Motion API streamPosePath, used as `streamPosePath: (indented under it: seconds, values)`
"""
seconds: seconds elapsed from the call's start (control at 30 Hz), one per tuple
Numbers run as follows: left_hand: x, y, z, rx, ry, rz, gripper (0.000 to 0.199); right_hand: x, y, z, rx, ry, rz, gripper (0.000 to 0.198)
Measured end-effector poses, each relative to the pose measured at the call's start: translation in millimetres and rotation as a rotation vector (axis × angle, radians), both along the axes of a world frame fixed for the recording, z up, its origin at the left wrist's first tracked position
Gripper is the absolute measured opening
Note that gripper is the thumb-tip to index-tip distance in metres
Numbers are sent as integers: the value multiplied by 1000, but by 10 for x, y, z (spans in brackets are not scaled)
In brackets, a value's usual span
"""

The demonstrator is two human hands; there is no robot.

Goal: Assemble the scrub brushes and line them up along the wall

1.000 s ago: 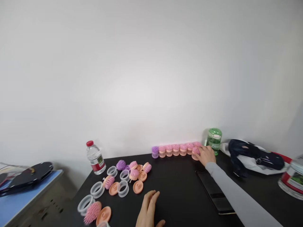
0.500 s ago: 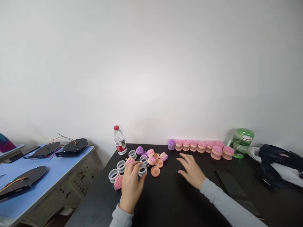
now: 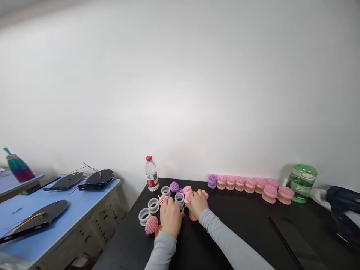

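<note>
My left hand (image 3: 171, 216) is low over the black table, fingers curled downward beside a clear plastic ring (image 3: 180, 208); the back of the hand hides what the fingertips hold, if anything. My right hand (image 3: 197, 203) reaches into the pile, its fingers bent around or against pink bristled brush heads (image 3: 187, 190); their exact grip is hidden. Under it shows an orange round cap (image 3: 192, 216). Left of my hands lie more clear rings (image 3: 144, 216), a coral bristled head (image 3: 151, 225) and a purple one (image 3: 174, 186). Another orange cap (image 3: 158, 230) is partly covered by my left wrist.
Several assembled pink scalp brushes (image 3: 239, 183) and a purple one (image 3: 212, 181) line the wall. A water bottle (image 3: 152, 176) stands at the back left, a green container (image 3: 302, 183) at the right. Black devices with wires (image 3: 97, 179) rest on the blue table (image 3: 81, 204).
My right hand has moved left from the bare table into the pile of parts. My left hand has lowered among the rings. The view has shifted, so everything sits further right and lower.
</note>
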State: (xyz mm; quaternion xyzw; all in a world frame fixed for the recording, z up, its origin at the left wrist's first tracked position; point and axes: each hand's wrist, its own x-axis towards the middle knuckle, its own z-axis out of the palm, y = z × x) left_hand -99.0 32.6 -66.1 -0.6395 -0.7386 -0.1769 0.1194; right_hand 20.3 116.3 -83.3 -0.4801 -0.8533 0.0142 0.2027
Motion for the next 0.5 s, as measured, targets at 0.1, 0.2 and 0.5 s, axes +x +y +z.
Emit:
streamPosePath:
  seconds: [0.1,0.2,0.5]
  values:
    - [8,-19,10,9,-54,-22,23,1,-12,-46,-3,67,6,29]
    - [20,-65,58,51,-144,-70,23,101,-38,-72,14,201,32,25]
    - [272,-243,310,168,-640,-477,50,926,-394,203,29,784,70,28]
